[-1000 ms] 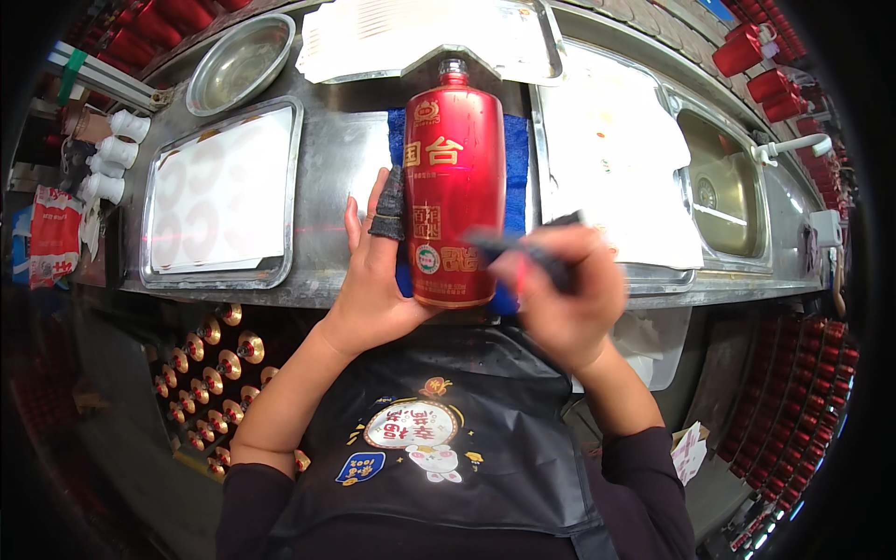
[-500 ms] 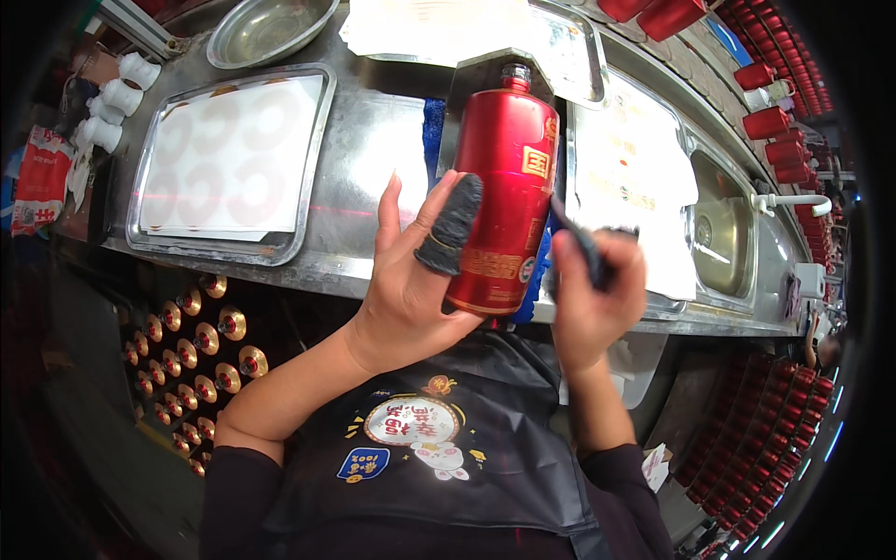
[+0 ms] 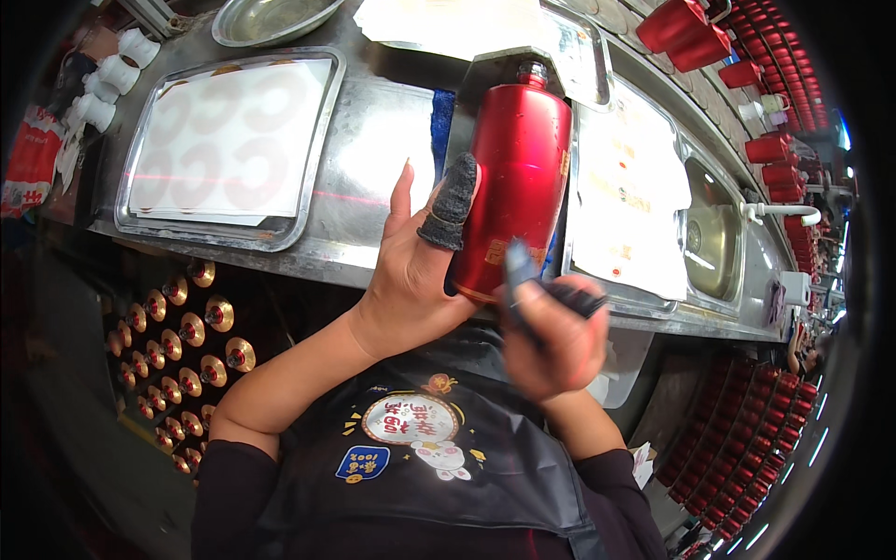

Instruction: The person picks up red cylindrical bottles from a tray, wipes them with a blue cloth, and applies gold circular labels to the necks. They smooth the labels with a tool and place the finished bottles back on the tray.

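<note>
A red bottle (image 3: 519, 168) with a dark screw neck leans in front of a metal plate-like stand (image 3: 485, 70), its neck pointing away from me. Gold markings show near its base and along its right edge. My left hand (image 3: 411, 280) is wrapped around the bottle's lower left side, a black finger cover (image 3: 450, 203) on one finger. Close by the base, my right hand (image 3: 555, 341) is curled and smeared by motion. Dark shapes stick out of it, one reaching the gold marking; I cannot tell whether they are a tool or covered fingers.
On the steel counter lies a tray (image 3: 322, 112) with a white sheet of pale ring shapes. More printed sheets (image 3: 625, 187) lie right of the bottle, beside a sink (image 3: 714, 229). A metal bowl (image 3: 271, 23) stands at the back left. Red bottles (image 3: 747, 429) fill the lower right.
The bottle has turned, so its plainer red side faces up and the gold print has shifted toward its right edge. My right hand has moved left, toward the base.
</note>
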